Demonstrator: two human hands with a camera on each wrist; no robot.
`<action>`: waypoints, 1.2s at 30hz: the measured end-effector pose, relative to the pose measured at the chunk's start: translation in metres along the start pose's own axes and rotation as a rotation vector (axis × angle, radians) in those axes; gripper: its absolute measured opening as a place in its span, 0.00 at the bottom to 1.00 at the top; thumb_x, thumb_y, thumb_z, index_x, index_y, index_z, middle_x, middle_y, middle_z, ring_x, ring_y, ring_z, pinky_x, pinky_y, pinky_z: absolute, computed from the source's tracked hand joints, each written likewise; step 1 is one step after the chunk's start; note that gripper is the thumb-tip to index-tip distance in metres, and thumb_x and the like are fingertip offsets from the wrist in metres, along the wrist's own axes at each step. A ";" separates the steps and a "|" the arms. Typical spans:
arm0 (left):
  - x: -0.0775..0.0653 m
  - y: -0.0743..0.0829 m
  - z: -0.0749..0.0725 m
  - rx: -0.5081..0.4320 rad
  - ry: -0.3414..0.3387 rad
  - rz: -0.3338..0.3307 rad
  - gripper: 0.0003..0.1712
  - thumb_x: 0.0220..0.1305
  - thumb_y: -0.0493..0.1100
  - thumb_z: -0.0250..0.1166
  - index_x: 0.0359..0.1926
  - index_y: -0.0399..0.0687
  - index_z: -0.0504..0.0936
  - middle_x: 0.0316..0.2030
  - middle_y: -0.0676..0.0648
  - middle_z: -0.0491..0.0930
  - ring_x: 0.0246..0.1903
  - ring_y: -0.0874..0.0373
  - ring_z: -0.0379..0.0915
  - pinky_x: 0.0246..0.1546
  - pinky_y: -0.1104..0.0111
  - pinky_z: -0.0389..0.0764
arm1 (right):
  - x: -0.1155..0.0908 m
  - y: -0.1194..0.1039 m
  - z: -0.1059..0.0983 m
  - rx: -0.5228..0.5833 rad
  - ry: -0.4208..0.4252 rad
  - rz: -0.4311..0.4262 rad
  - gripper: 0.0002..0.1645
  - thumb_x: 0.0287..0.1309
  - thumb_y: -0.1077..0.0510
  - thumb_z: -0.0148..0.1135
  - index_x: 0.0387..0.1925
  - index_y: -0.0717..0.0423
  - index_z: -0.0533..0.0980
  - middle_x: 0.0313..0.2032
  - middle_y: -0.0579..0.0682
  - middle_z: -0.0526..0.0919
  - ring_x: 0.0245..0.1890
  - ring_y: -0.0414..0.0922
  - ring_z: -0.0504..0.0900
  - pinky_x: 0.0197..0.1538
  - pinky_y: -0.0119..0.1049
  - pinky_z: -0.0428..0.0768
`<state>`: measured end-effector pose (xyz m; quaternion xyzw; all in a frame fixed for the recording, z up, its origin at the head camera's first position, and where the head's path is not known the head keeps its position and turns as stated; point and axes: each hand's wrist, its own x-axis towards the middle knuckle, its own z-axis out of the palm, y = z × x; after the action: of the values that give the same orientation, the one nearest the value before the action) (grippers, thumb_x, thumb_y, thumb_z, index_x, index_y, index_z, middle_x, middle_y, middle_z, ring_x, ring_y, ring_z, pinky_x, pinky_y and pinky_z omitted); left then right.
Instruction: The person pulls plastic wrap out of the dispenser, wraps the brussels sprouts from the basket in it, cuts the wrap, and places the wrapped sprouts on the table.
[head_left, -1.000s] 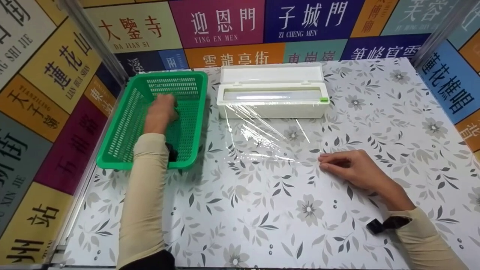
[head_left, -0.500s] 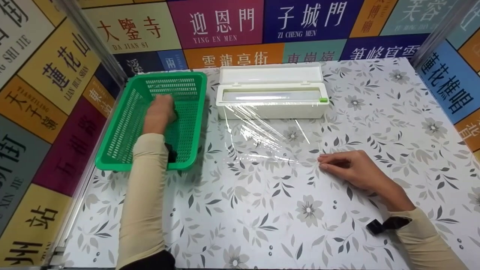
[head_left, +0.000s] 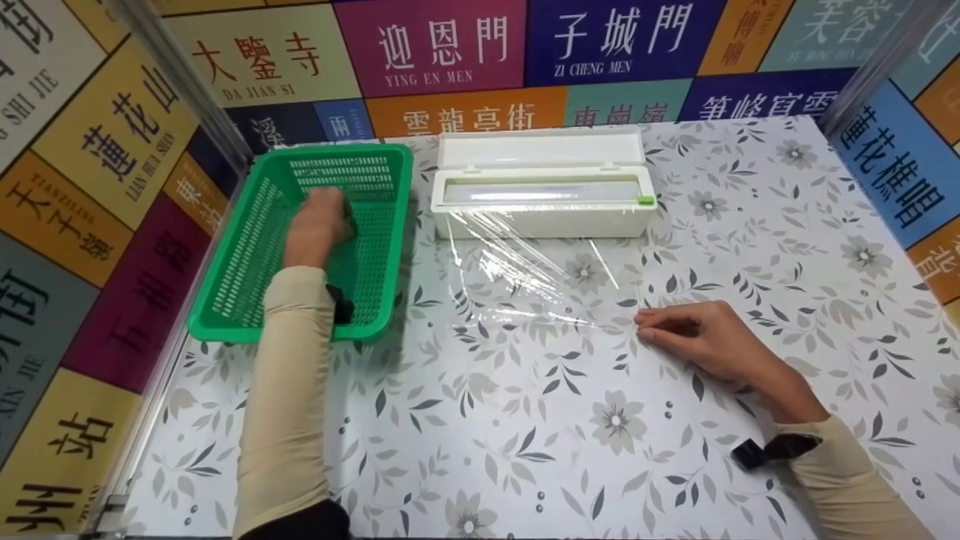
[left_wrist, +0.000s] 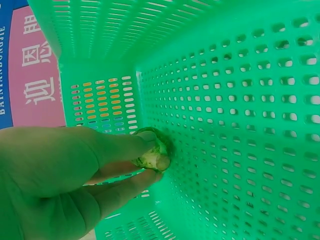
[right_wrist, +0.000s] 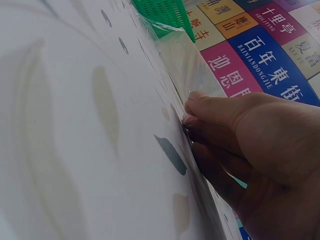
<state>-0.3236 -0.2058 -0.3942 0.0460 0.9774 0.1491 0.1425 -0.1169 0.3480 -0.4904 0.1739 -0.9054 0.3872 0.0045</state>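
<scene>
Inside the green plastic basket [head_left: 395, 292] my left hand [head_left: 316, 225] reaches down to the bottom. In the left wrist view its thumb and fingers pinch a small green piece with a pale cut stem, which looks like a broccoli floret [left_wrist: 159, 156]; the head view hides it behind the hand. A sheet of clear cling film [head_left: 517, 281] runs from a white dispenser box [head_left: 540, 223] onto the table. At the film's near right corner my right hand [head_left: 709, 337] pinches the edge between thumb and fingertips, resting low on the table.
The dispenser's white lid [head_left: 540, 150] stands raised at the back, and a small green slider [head_left: 644, 200] sits at the box's right end. A floral cloth [head_left: 480, 435] covers the table. Printed wall panels [head_left: 427, 45] enclose the back and sides.
</scene>
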 end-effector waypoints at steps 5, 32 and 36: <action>-0.003 -0.007 -0.003 -0.108 0.057 0.023 0.24 0.73 0.33 0.63 0.68 0.33 0.80 0.66 0.26 0.75 0.63 0.33 0.77 0.58 0.41 0.83 | 0.001 0.000 0.001 0.004 0.012 -0.013 0.09 0.64 0.53 0.79 0.46 0.39 0.92 0.52 0.41 0.94 0.54 0.26 0.87 0.57 0.14 0.79; -0.004 0.015 -0.011 -0.204 0.401 0.204 0.24 0.79 0.34 0.61 0.72 0.35 0.77 0.65 0.30 0.79 0.69 0.35 0.72 0.71 0.44 0.76 | 0.001 -0.001 0.000 0.016 0.013 -0.009 0.09 0.64 0.54 0.79 0.46 0.40 0.92 0.52 0.42 0.94 0.54 0.24 0.86 0.56 0.14 0.79; -0.004 0.021 -0.013 -0.228 0.450 0.218 0.26 0.80 0.35 0.61 0.74 0.35 0.75 0.67 0.29 0.79 0.69 0.36 0.76 0.70 0.46 0.80 | 0.000 -0.001 0.000 0.023 0.010 -0.011 0.10 0.64 0.54 0.79 0.46 0.40 0.92 0.52 0.43 0.94 0.54 0.24 0.87 0.55 0.15 0.79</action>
<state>-0.3221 -0.1902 -0.3748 0.1005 0.9506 0.2792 -0.0907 -0.1164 0.3472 -0.4892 0.1768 -0.9000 0.3983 0.0090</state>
